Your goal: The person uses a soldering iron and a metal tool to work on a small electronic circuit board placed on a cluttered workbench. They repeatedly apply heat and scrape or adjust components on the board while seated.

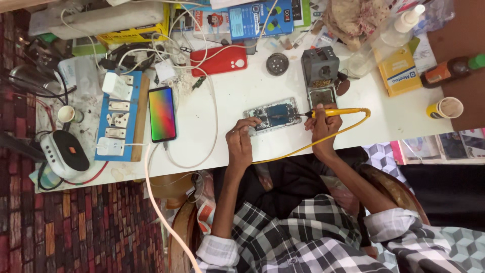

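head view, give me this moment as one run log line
left hand: steadies opened phone | right hand: holds yellow soldering iron, tip at phone | lit phone charging to the left | surface: white table

An opened phone (273,116), its back cover off so that a dark battery and silvery circuit parts show, lies flat and slightly tilted on the white tabletop (237,91), near the middle of the tabletop's near edge. A soldering iron (337,112) with a yellow handle lies almost level above the tabletop, its thin dark tip pointing at the right end of the opened phone and seeming to touch it. Its yellow cable (323,140) loops from the rear of the handle and runs down over the near edge of the tabletop.
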